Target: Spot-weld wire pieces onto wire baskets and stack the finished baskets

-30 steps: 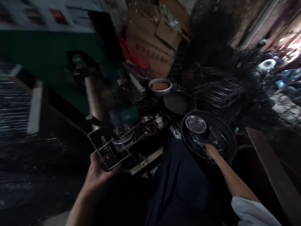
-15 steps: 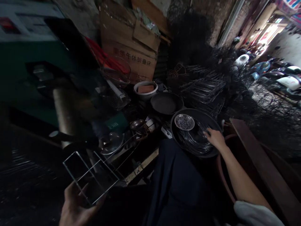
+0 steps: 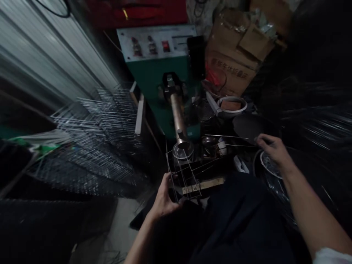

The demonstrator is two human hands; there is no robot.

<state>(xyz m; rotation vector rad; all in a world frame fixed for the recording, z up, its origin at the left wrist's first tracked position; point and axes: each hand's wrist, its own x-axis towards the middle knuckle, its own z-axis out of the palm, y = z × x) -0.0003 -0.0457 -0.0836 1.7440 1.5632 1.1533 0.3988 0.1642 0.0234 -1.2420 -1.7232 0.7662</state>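
My left hand grips the lower left side of a thin wire frame, its fingers and thumb closed on the metal. This frame stands in front of the rounded end of a brassy metal arm on a green machine; whether they touch I cannot tell. On the right, my right hand pinches a thin metal wire that points left toward the machine. Below that hand sits a small metal bowl, partly covered by the forearm, in a dark pan with loose wires.
Stacked wire racks stand left of the machine. A cardboard box leans at the back, with a white basin holding a reddish-brown block before it. A dark round pan lies behind my right hand.
The view has swung left onto the machine. My right hand has come up out of the pan of wires with a wire. The left hand still holds the frame, now by the machine's arm.
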